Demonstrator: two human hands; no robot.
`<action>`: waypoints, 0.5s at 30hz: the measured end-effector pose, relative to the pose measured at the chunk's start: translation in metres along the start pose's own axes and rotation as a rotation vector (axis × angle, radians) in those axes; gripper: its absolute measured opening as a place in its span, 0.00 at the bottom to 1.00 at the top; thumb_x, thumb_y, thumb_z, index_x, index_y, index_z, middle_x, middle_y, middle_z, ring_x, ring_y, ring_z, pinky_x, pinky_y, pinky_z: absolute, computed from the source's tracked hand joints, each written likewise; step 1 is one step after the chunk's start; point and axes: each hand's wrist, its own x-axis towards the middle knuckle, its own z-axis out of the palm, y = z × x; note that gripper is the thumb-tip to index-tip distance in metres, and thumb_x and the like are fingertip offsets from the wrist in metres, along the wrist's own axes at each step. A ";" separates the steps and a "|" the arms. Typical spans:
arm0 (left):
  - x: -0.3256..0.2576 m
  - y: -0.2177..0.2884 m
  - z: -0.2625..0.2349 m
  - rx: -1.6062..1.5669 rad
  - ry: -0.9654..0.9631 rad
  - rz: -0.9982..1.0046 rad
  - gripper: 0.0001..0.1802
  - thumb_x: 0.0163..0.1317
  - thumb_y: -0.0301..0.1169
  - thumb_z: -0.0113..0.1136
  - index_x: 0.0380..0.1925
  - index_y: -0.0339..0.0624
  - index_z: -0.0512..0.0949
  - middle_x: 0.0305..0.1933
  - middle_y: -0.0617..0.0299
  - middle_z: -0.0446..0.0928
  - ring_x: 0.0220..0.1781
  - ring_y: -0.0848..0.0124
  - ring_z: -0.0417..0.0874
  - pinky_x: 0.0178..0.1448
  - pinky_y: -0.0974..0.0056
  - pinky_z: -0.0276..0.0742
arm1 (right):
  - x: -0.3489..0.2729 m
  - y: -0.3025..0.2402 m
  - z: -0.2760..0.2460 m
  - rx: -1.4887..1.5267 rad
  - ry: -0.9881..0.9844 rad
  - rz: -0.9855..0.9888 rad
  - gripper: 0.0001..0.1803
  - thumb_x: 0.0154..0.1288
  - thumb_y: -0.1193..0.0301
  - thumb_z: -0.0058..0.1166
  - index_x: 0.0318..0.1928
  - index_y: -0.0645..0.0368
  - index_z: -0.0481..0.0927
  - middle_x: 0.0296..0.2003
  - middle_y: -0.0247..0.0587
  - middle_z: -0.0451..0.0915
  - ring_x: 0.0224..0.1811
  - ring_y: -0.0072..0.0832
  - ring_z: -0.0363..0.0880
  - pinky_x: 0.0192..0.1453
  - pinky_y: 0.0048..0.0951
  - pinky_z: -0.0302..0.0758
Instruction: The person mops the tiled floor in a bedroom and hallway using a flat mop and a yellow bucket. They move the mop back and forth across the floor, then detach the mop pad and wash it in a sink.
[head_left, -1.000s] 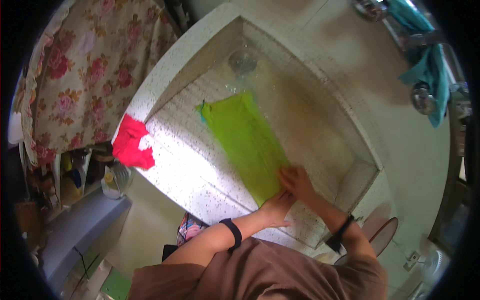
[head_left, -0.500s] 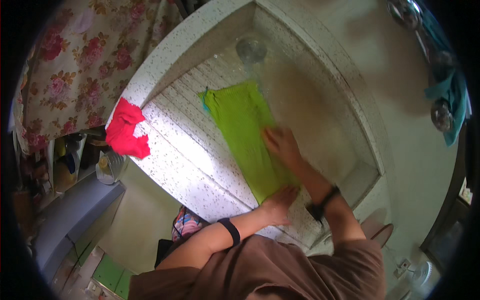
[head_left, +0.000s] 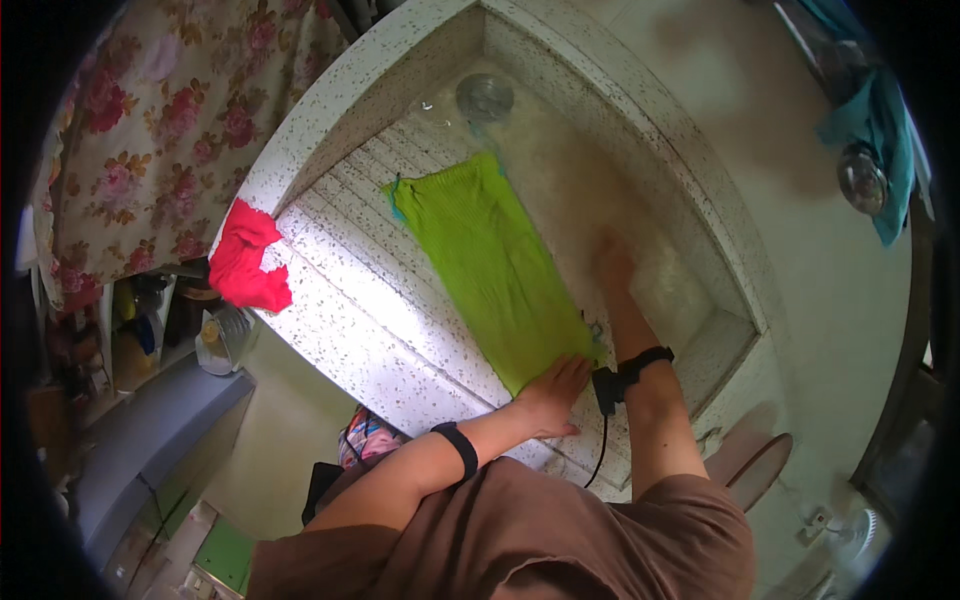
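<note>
A wet lime-green ribbed cloth (head_left: 480, 255) lies spread on the grooved slope of a speckled stone washing sink (head_left: 400, 65). At the cloth's near end my left hand (head_left: 553, 395) rests flat, fingers stretched over the edge of the fabric. To the right of the cloth, my right hand (head_left: 615, 262) is down in the sink's cloudy basin, apart from the fabric. Its fingers are blurred and hard to make out in the murky water. A small teal edge shows at the cloth's far left corner.
A crumpled red cloth (head_left: 245, 258) hangs on the sink's left edge. A clear round bowl (head_left: 485, 98) sits at the basin's far end. On the left hangs a floral curtain (head_left: 170, 140) above shelves with a plastic jug (head_left: 222, 338). A teal cloth (head_left: 880, 150) hangs far right.
My right hand has moved off the green cloth, rightward into the basin. My left hand stays on the cloth's near end. The view has shifted slightly.
</note>
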 end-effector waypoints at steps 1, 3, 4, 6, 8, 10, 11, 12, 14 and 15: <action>0.000 0.002 0.000 -0.001 0.015 0.009 0.52 0.51 0.58 0.60 0.65 0.28 0.56 0.70 0.46 0.55 0.72 0.54 0.53 0.76 0.57 0.43 | -0.011 -0.017 0.004 0.670 -0.128 -0.096 0.20 0.68 0.63 0.46 0.57 0.58 0.74 0.50 0.41 0.77 0.48 0.30 0.75 0.53 0.30 0.70; 0.000 0.004 0.000 -0.003 0.041 0.003 0.52 0.51 0.58 0.61 0.64 0.28 0.57 0.70 0.47 0.55 0.72 0.54 0.53 0.76 0.57 0.43 | -0.045 -0.037 0.000 0.444 -0.146 -0.871 0.18 0.66 0.63 0.49 0.53 0.56 0.76 0.41 0.39 0.78 0.38 0.26 0.75 0.44 0.28 0.73; 0.001 0.004 0.000 0.001 0.055 -0.014 0.52 0.50 0.57 0.61 0.64 0.28 0.58 0.70 0.47 0.56 0.73 0.54 0.53 0.76 0.57 0.43 | -0.067 -0.039 -0.007 0.561 -0.374 -0.743 0.18 0.63 0.63 0.52 0.51 0.56 0.77 0.40 0.40 0.78 0.38 0.27 0.75 0.44 0.29 0.72; 0.003 0.005 0.002 -0.131 -0.088 -0.075 0.52 0.49 0.58 0.62 0.64 0.28 0.59 0.70 0.47 0.56 0.73 0.53 0.52 0.76 0.57 0.43 | -0.113 -0.032 -0.026 0.636 -0.651 -0.589 0.18 0.59 0.62 0.57 0.47 0.57 0.78 0.39 0.42 0.79 0.39 0.29 0.75 0.44 0.31 0.72; 0.006 0.006 0.004 -0.399 -0.352 -0.178 0.52 0.48 0.58 0.62 0.63 0.28 0.59 0.70 0.47 0.56 0.73 0.52 0.52 0.76 0.57 0.43 | -0.141 -0.030 -0.033 0.437 -0.588 -0.670 0.19 0.56 0.61 0.61 0.45 0.57 0.78 0.40 0.43 0.79 0.40 0.32 0.76 0.44 0.34 0.72; 0.007 0.008 0.005 -0.286 -0.204 -0.105 0.52 0.47 0.58 0.63 0.63 0.28 0.60 0.70 0.45 0.55 0.73 0.51 0.52 0.75 0.57 0.43 | -0.141 -0.046 -0.024 0.171 -0.328 -0.939 0.19 0.54 0.60 0.63 0.43 0.57 0.78 0.40 0.42 0.79 0.41 0.33 0.76 0.44 0.34 0.73; 0.008 0.009 0.005 -0.215 -0.112 -0.085 0.52 0.47 0.58 0.64 0.62 0.28 0.61 0.70 0.45 0.55 0.73 0.51 0.52 0.75 0.57 0.43 | -0.129 -0.063 -0.016 0.344 -0.492 -0.807 0.21 0.55 0.60 0.62 0.45 0.57 0.78 0.43 0.43 0.78 0.44 0.35 0.75 0.47 0.36 0.72; 0.007 0.011 0.004 -0.150 -0.092 -0.076 0.52 0.47 0.58 0.63 0.62 0.28 0.61 0.70 0.44 0.55 0.72 0.50 0.52 0.75 0.57 0.43 | -0.113 -0.084 -0.009 0.448 -0.710 -0.678 0.22 0.56 0.59 0.62 0.48 0.57 0.78 0.45 0.44 0.77 0.47 0.36 0.74 0.49 0.38 0.72; 0.007 0.014 0.001 0.000 -0.033 -0.069 0.52 0.47 0.59 0.63 0.62 0.28 0.61 0.69 0.42 0.56 0.72 0.49 0.52 0.75 0.56 0.43 | -0.081 -0.114 0.007 0.236 -0.196 -1.287 0.20 0.59 0.61 0.59 0.49 0.57 0.77 0.51 0.47 0.74 0.53 0.39 0.70 0.56 0.42 0.68; 0.007 0.015 -0.001 -0.051 -0.072 -0.071 0.52 0.47 0.59 0.63 0.62 0.28 0.61 0.69 0.42 0.56 0.72 0.50 0.52 0.75 0.56 0.44 | -0.078 -0.120 0.007 0.385 -0.472 -1.092 0.21 0.59 0.62 0.59 0.50 0.57 0.76 0.53 0.47 0.72 0.54 0.40 0.69 0.58 0.43 0.67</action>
